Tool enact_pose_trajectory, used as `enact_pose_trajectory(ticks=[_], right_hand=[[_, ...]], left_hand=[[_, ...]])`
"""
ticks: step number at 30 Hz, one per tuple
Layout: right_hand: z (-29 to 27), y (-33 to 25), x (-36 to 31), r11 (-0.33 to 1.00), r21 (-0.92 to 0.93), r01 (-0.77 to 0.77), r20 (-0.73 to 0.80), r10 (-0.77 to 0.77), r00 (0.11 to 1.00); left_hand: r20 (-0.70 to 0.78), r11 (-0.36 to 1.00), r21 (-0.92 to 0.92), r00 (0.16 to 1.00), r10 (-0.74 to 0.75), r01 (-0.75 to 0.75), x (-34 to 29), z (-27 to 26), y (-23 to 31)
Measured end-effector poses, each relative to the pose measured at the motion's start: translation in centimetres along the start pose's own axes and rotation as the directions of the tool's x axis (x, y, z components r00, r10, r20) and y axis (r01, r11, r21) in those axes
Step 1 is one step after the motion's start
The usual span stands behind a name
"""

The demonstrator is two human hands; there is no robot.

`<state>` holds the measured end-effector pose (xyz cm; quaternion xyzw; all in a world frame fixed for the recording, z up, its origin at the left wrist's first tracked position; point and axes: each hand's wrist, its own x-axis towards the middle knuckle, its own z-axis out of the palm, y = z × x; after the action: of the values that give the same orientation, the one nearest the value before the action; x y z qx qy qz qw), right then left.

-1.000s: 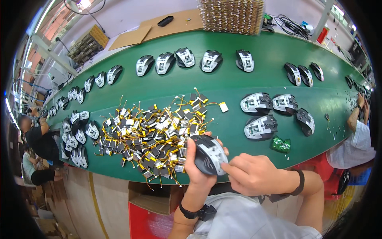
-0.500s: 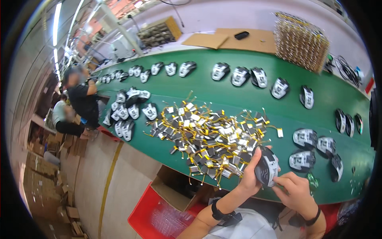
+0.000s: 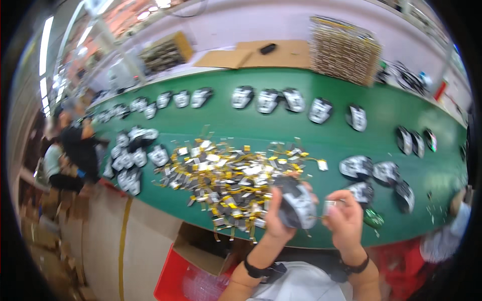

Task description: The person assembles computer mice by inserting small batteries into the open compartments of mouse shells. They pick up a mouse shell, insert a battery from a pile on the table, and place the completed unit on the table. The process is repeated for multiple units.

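Observation:
My left hand (image 3: 277, 220) is wrapped round a black-and-grey computer mouse (image 3: 297, 204), held above the near edge of the green table and blurred by motion. Just to its right, my right hand (image 3: 346, 220) pinches a small silver-white battery (image 3: 329, 206) between thumb and fingers. A thin yellowish wire seems to run from the battery toward the mouse's lower end. Behind and left of the mouse spreads a heap of small flat batteries (image 3: 231, 173) with yellow tape and wires. Several more mice (image 3: 355, 167) lie beyond my right hand, near a green shiny piece (image 3: 373, 218).
Along the far side of the green table (image 3: 211, 118) runs a row of mice (image 3: 268, 101). Another cluster (image 3: 131, 150) lies left of the batteries. Cardboard (image 3: 281, 56) and a wrapped stack (image 3: 345, 50) stand behind. A red bin (image 3: 165, 276) is below. People (image 3: 80, 148) work at left; a sleeve shows far right.
My right hand has come away from the mouse's lower end and now holds up a battery. The mouse has turned in my left hand. The whole view has shifted to the right.

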<state>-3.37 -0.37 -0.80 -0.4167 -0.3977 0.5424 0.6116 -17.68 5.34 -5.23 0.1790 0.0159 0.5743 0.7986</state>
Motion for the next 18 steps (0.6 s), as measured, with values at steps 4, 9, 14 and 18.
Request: enact_pose_trajectory(ticks=[4,9,14,18], right_hand=[[0.9,-1.1,-0.3,0.816,-0.488,0.309,0.262,-0.201,0.944],[1.2,0.5,-1.8,0.976,-0.182,0.12,0.004,-0.121,0.993],[1.3,1.6,-2.0,0.997,0.08,0.0,-0.04,0.003,0.999],[0.8,2.0,-2.1,0.987,0.151,-0.053,-0.048,0.061,0.997]], left_hand=[[0.066,0.963,0.183,0.98,0.19,-0.199,0.4,0.6,0.5],[0.144,0.92,0.259,0.954,0.265,-0.295,0.4,1.0,-0.6],[0.17,0.815,0.415,0.914,0.368,-0.405,0.2,1.4,-0.8],[0.152,0.822,0.413,0.919,0.362,-0.392,-0.1,1.8,-1.1]])
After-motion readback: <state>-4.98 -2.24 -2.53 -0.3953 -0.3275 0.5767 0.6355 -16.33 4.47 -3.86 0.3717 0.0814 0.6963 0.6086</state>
